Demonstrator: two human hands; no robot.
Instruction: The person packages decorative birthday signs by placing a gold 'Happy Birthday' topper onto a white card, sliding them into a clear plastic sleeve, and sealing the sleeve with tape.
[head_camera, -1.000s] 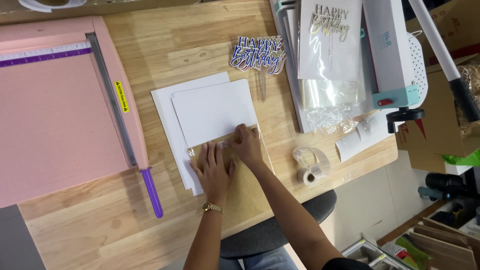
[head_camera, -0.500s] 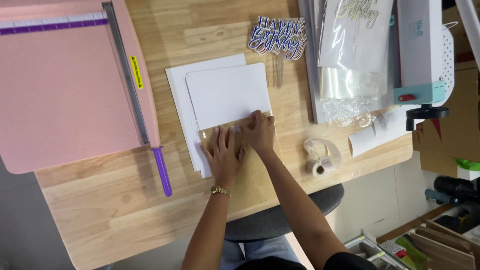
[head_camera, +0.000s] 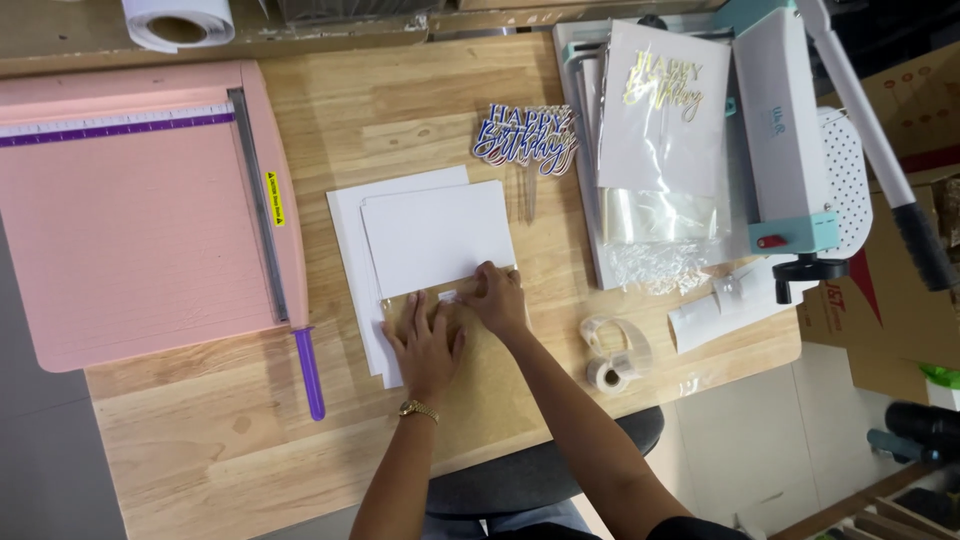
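L hand (head_camera: 425, 345) flat on clear sleeve (head_camera: 470, 345), R hand (head_camera: 495, 298) at its 1 o'clock pinching sleeve edge over white card (head_camera: 435, 240), hands close, pink paper trimmer (head_camera: 130, 220) at 9 o'clock on table (head_camera: 400, 100)

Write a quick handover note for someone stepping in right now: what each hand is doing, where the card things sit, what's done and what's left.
Left hand: flat, pressing the clear sleeve onto the wooden table.
Right hand: fingertips at the sleeve's top edge, where the white card enters.
Card: top sheet of a small white stack, lower edge inside the sleeve, most of it outside.
Pink paper trimmer on the left, tape roll on the right.
Done: card started into sleeve. Left: the remainder of the card is not yet in.
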